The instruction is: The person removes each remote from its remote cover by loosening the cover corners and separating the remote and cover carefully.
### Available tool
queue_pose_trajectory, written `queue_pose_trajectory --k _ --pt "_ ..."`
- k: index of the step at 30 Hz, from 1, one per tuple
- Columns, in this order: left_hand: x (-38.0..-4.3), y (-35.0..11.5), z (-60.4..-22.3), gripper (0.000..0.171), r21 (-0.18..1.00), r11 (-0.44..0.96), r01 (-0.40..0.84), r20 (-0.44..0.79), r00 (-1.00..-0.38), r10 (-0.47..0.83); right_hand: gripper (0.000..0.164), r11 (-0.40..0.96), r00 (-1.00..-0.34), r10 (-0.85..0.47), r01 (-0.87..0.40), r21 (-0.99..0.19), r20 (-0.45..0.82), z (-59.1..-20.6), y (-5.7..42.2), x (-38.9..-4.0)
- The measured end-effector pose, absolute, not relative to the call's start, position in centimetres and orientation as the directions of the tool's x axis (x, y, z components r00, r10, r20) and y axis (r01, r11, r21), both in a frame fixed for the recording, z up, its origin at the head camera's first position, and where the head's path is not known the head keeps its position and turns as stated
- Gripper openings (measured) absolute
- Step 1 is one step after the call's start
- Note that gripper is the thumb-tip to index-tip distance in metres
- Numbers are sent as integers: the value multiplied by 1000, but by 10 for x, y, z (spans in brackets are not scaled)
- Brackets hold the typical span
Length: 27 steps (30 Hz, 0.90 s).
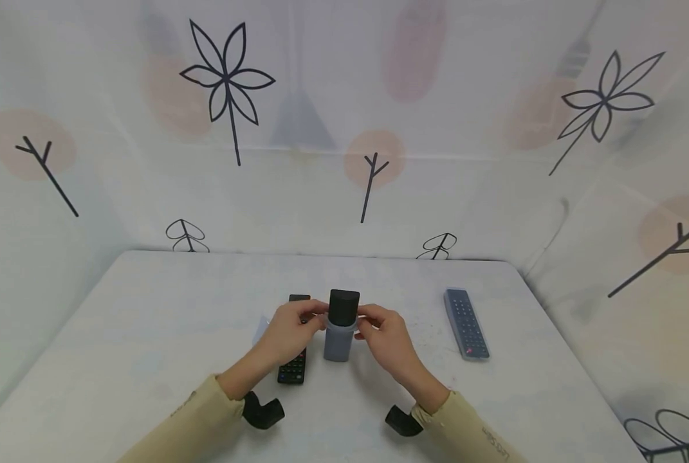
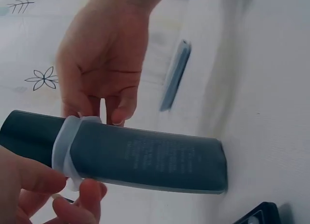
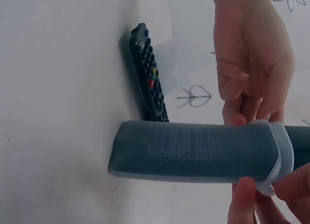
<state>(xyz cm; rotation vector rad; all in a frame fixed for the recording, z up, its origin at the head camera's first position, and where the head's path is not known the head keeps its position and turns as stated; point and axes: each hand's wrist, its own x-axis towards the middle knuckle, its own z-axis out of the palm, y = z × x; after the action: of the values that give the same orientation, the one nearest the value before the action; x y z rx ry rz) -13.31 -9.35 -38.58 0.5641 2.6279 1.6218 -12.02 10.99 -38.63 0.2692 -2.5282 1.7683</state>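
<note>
A black remote control (image 1: 344, 307) stands upright between my hands, its lower part inside a translucent bluish sleeve (image 1: 338, 345). Small print shows through the sleeve (image 2: 160, 154) in the left wrist view. Its upper rim (image 3: 283, 151) is folded into a loose band around the remote, and the dark end sticks out above. My left hand (image 1: 288, 329) pinches the band on the left side with thumb and fingers. On the opposite side, my right hand (image 1: 389, 337) pinches the same band.
Another black remote (image 1: 291, 371) with coloured buttons lies just left, partly under the left hand. To the right lies a remote in a bluish cover (image 1: 467, 325). A clear plastic piece (image 1: 260, 330) shows beside the left hand. Patterned cloth (image 1: 298, 206) hangs behind the white table (image 1: 176, 302).
</note>
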Motion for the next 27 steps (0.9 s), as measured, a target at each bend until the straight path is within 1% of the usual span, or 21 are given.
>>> queue_pose_trajectory --k 3,6,11,17,19,22,24,27 --pt "-134 -94 -383 26 878 405 256 128 -940 317 29 306 -987 -104 -150 -940 124 -387 108 -121" --pt "-135 -94 -381 25 883 406 235 98 -939 331 31 289 -987 -101 -151 -945 127 -388 107 -122" --pt "-135 -94 -380 25 891 399 218 88 -944 318 35 281 -982 -116 -175 -943 148 -386 106 -122" --pt "-135 -91 -380 21 893 405 195 87 -959 271 35 290 -973 -119 -222 -931 195 -385 107 -121" --pt "-135 -90 -380 19 883 419 212 107 -960 261 34 304 -966 -118 -255 -918 229 -386 107 -121" --pt "-133 -87 -378 17 832 473 290 188 -950 251 32 346 -943 -120 -333 -877 311 -387 106 -122" --pt "-132 -85 -378 17 774 517 366 269 -929 254 32 378 -919 -126 -393 -838 374 -389 105 -123" --pt "-130 -83 -380 18 677 571 465 383 -885 266 32 419 -891 -134 -448 -790 433 -392 105 -124"
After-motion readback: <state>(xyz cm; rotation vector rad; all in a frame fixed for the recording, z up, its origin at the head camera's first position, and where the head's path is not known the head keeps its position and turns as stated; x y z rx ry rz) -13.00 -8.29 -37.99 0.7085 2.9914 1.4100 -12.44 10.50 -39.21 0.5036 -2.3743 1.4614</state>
